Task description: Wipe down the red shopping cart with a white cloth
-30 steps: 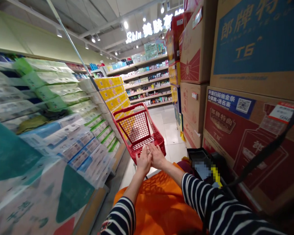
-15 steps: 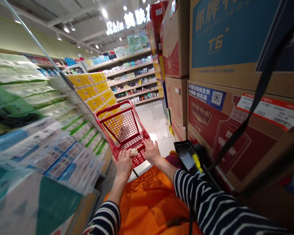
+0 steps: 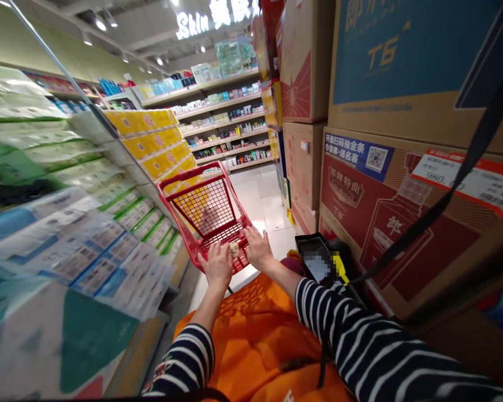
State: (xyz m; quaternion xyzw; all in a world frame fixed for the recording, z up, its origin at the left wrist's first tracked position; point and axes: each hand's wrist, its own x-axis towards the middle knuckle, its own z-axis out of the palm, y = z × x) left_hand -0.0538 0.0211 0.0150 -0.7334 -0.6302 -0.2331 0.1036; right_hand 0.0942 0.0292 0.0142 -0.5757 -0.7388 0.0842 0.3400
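A red plastic shopping cart [image 3: 196,174] with a grid-like basket stands in front of me, tilted in the picture. My left hand [image 3: 218,265] is closed over the left part of its near edge. Over the right part, my right hand [image 3: 257,249] is closed with the thumb raised. Between the two hands, by the left fingers, shows a small crumpled whitish thing [image 3: 233,249]; I cannot make out what it is or whether the left hand touches it. Both hands hide most of the cart's handle.
Packs of tissue [image 3: 109,245] are stacked along the left, with yellow boxes [image 3: 151,142] beyond. Large cartons [image 3: 369,206] rise close on the right. A black container [image 3: 318,259] sits low beside them. Pale floor [image 3: 260,195] leads to stocked shelves [image 3: 230,120].
Both hands stay on the cart. The view has shifted slightly, with the cart a little further left and the cartons on the right looking larger and closer.
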